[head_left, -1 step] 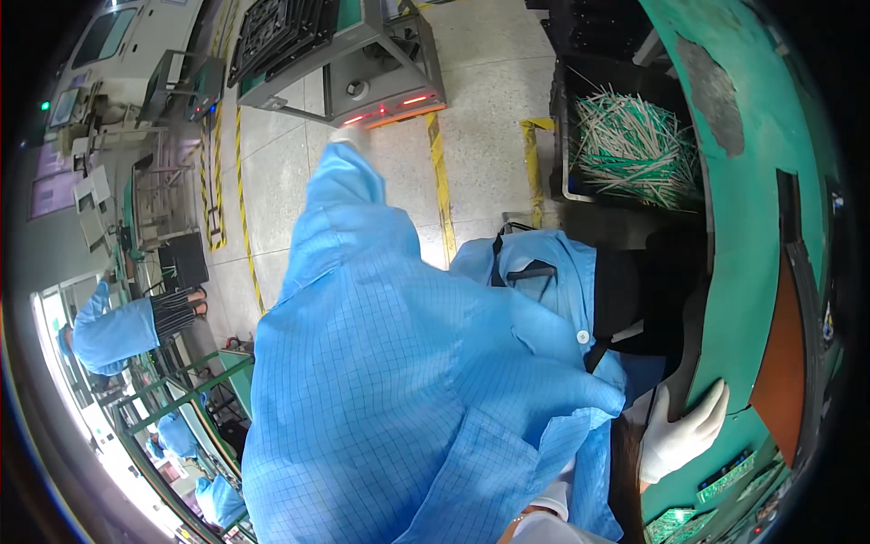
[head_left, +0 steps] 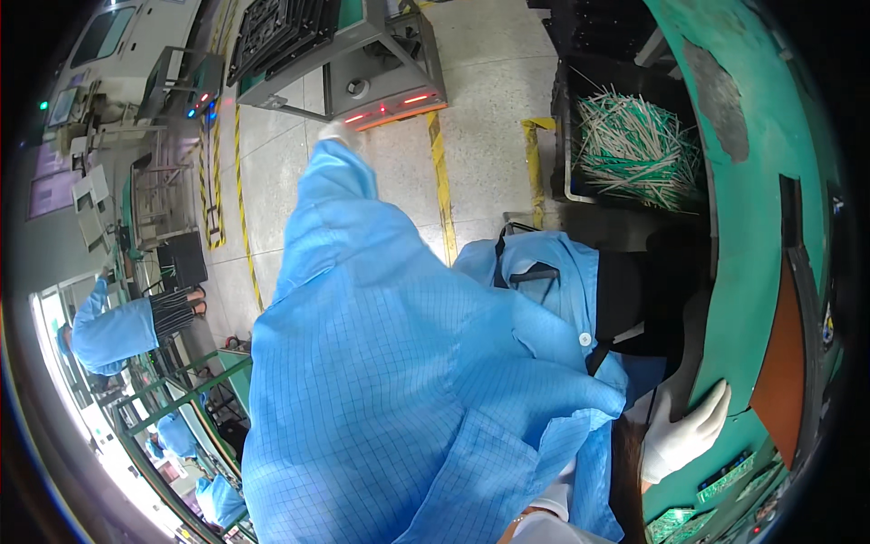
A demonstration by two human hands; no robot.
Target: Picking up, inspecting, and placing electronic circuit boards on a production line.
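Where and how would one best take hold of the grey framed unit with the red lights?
Probably by the slim slanting bar on the grey framed unit, coming from its orange-edged side, near the left hand: the bar looks narrow, with open space beside it, so fingers could likely wrap it.

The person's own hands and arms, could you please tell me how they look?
The left hand and right hand both wear white gloves. The loose left sleeve is blue, part of a smock with fine dark grid lines; the right one is hard to make out.
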